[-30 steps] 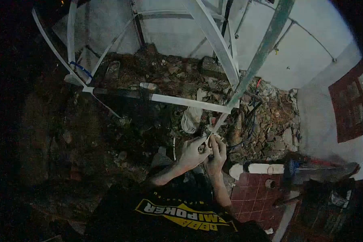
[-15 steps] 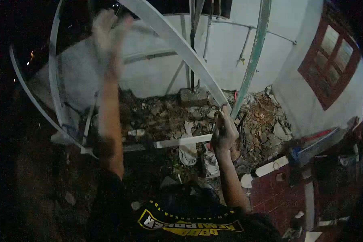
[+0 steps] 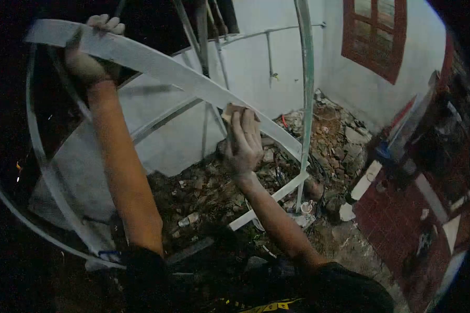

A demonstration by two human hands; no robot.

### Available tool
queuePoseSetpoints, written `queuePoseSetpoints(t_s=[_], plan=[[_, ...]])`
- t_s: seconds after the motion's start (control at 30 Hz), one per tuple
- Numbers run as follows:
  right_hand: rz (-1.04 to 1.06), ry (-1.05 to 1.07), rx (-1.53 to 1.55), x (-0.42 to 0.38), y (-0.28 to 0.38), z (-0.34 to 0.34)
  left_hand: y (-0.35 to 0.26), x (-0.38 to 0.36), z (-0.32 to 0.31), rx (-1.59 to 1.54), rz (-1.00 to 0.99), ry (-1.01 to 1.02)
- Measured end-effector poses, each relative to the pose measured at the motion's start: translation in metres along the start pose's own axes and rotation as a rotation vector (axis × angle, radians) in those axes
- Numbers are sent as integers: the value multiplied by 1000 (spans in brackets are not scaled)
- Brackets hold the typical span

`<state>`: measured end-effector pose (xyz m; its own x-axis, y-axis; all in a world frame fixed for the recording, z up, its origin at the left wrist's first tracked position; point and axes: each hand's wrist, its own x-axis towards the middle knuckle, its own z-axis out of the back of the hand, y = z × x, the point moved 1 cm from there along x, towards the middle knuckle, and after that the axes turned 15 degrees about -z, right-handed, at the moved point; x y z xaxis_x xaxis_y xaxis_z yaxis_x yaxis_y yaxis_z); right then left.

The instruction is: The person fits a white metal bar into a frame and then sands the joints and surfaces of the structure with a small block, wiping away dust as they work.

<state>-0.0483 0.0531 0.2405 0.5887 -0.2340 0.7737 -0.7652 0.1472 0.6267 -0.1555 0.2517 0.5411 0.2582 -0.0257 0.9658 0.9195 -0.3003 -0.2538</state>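
A long white bar [image 3: 167, 73], bowed by the lens, slants from upper left down to the right in front of me. My left hand [image 3: 86, 65] is wrapped round its upper left end, fingers over the top edge. My right hand [image 3: 242, 146], pale with dust, is closed on a small brown folded sheet that looks like sandpaper [image 3: 234, 109]. It presses this sheet against the bar near the middle of its length. The fingers partly cover the sheet. Close to the bar's lower right end stands a greenish upright post [image 3: 307, 78].
Rubble [image 3: 331, 135] lies along the foot of the white wall [image 3: 292, 57]. Other pale bars [image 3: 42, 141] curve at the left, and a short white bar [image 3: 277, 201] passes behind my right forearm. A red-framed window [image 3: 373, 36] and red tiled floor [image 3: 381, 229] are at the right.
My left hand, blurred and raised before, now grips the bar's upper end. My right hand has moved up and left along the bar. The view has shifted.
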Motion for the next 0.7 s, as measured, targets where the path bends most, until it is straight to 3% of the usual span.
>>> queuePoseSetpoints(t_s=[0.07, 0.13, 0.2, 0.27, 0.3, 0.33, 0.4, 0.43, 0.47, 0.53, 0.57, 0.63, 0.67, 0.7], plan=[[25, -32, -39, 4, 8, -8, 9, 0, -5, -15, -27, -46], [48, -52, 51, 13, 15, -10, 18, 1, -2, -119, -137, 49], [68, -40, 22, 24, 23, -4, 3, 13, 38, -111, -97, 136], [86, -20, 11, 21, 12, -4, 15, 16, 29, -85, -59, 225], [127, 5, -13, 12, -4, -3, 21, 8, 21, 135, -245, 31], [169, 32, -34, 1, -22, -1, 14, 8, 20, 26, -221, 28], [96, 28, -31, -20, -64, 16, 1, 9, 20, -192, -168, 14], [-36, -43, 70, -25, -73, 19, -6, 13, 25, -222, -42, 39], [-36, -45, 64, -32, -80, 18, -10, 12, 32, -184, -31, 55], [-267, -145, 36, -33, -74, 13, -9, 9, 28, -107, -9, 88], [-380, -67, 190, -20, -43, 17, -18, 13, 47, -61, 37, 45], [-20, -27, 222, -7, -14, 0, -17, 13, 48, -18, 24, 44], [65, 47, 148, 8, 7, 2, -16, 13, 48, 4, 18, 43], [30, -29, 168, 22, 26, -1, -31, 21, 82, -83, 66, 34]])
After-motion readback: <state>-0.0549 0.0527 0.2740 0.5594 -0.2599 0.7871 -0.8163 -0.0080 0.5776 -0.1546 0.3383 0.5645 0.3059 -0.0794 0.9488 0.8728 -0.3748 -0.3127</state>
